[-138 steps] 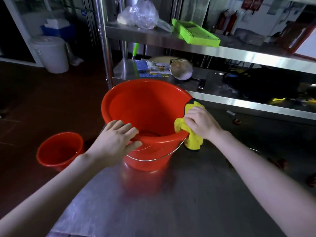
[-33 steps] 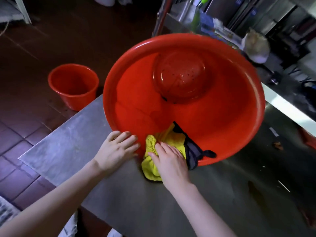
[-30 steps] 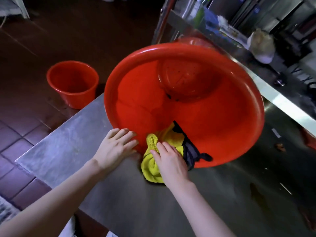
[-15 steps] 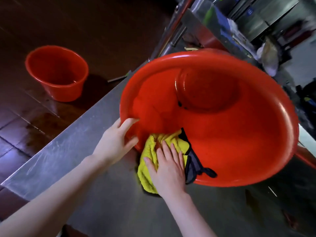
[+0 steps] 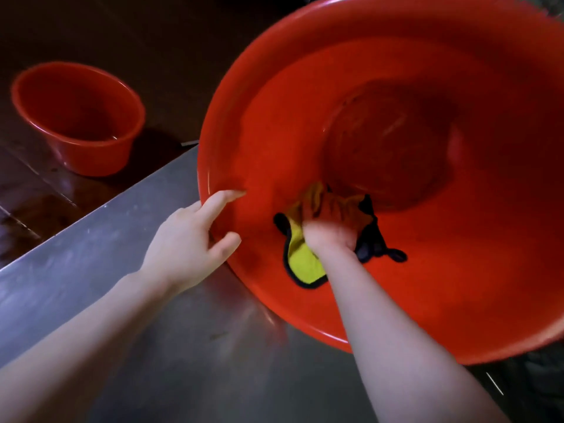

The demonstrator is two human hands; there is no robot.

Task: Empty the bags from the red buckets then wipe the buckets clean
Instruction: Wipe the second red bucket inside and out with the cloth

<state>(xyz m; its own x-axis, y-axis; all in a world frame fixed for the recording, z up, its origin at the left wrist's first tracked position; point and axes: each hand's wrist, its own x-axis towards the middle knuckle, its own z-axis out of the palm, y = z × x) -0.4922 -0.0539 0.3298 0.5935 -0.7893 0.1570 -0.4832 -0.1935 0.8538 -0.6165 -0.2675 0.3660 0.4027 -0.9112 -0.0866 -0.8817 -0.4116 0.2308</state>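
**Cloth pressed inside the tilted bucket**

The large red bucket (image 5: 396, 87) lies tipped on the steel bench (image 5: 122, 300), its mouth turned toward the camera. The left hand (image 5: 189, 236) holds the near rim. Its grip is narrow, with the forefinger and thumb inside the rim and the other fingers hidden behind it. The right hand (image 5: 331, 233) reaches into the bucket and presses a yellow cloth (image 5: 302, 264) with dark edging against the lower inner wall. Blur hides its grip, so I cannot tell whether the fingers lie flat or curled. A small red bucket (image 5: 76, 117) stands upright on the tiled floor (image 5: 30, 193), well apart from the bench.
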